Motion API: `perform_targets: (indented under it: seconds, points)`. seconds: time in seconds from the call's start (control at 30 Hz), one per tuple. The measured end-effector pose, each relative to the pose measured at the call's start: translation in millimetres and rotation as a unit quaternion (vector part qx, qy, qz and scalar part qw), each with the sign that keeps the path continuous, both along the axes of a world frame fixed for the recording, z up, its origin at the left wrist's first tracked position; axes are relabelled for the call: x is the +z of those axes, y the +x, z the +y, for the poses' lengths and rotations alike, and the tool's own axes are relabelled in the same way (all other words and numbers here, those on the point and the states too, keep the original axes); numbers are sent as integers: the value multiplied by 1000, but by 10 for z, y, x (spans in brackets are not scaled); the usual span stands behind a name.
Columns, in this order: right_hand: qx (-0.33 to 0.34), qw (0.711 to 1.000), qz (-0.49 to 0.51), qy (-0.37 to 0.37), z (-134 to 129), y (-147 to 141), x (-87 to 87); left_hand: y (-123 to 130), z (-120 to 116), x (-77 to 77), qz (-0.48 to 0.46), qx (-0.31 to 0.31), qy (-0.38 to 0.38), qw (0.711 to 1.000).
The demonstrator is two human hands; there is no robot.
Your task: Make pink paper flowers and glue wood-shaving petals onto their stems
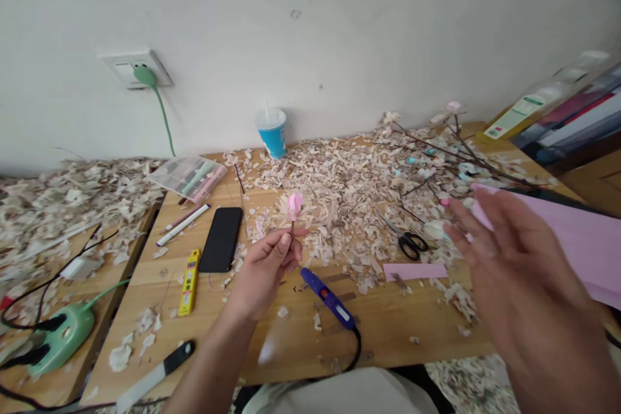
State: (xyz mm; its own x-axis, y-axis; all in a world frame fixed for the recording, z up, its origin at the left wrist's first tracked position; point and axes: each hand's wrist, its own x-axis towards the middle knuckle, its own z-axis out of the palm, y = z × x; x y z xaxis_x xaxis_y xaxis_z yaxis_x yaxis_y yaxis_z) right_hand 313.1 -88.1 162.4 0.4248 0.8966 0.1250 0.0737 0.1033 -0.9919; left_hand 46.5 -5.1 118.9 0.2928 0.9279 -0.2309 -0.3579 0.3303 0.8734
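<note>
My left hand (272,265) pinches the thin brown stem of a small pink paper flower (294,205), which stands upright above the fingertips. My right hand (514,259) is raised at the right, blurred, with its fingers spread and nothing seen in it. Behind it lies a large pink paper sheet (577,239). Just right of my left hand, a purple glue gun or similar corded tool (328,298) rests on the wooden table (388,330). Black-handled scissors (412,245) and a pink paper strip (414,272) lie between my hands.
Paper scraps (339,174) cover the table's back. A blue cup (273,133) stands by the wall, with flowered branches (436,147) at back right. To the left are a phone (220,239), a yellow box (189,283), a knife-like tool (158,375) and a green power strip (63,338).
</note>
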Motion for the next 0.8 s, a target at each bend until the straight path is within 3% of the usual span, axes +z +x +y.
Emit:
perform_targets:
  seconds: [0.03, 0.1, 0.13, 0.17, 0.23, 0.3, 0.47, 0.57, 0.7, 0.8]
  points:
    - [86, 995, -18, -37, -61, 60, 4, -15, 7, 9, 2, 0, 3, 1000]
    - [284, 946, -48, -147, -158, 184, -1, -46, 28, 21, 9, -4, 14, 1000]
    - [324, 928, -50, -178, -175, 238, -18, -62, 39, 26, 17, -6, 22, 1000]
    - [321, 928, -41, -184, -164, 281, -46, -75, 50, 30, 27, -8, 28, 999]
    - [211, 967, -4, -144, -70, 329, -126, -93, 67, 37, 45, -4, 32, 998]
    - [125, 984, -6, -125, 52, 324, -209, -100, 76, 43, 57, 10, 25, 998]
    - [172, 951, -166, -195, 91, 219, -271, -125, 84, 20, 80, 61, 30, 994]
    - [113, 950, -239, -166, 15, 193, -202, -183, 107, -13, 111, 78, 46, 990]
    - [35, 960, -248, -122, -16, 192, -87, -271, 166, -16, 169, 96, 83, 977]
    - [24, 957, -267, -115, -16, 193, -64, -306, 207, 2, 204, 114, 109, 966]
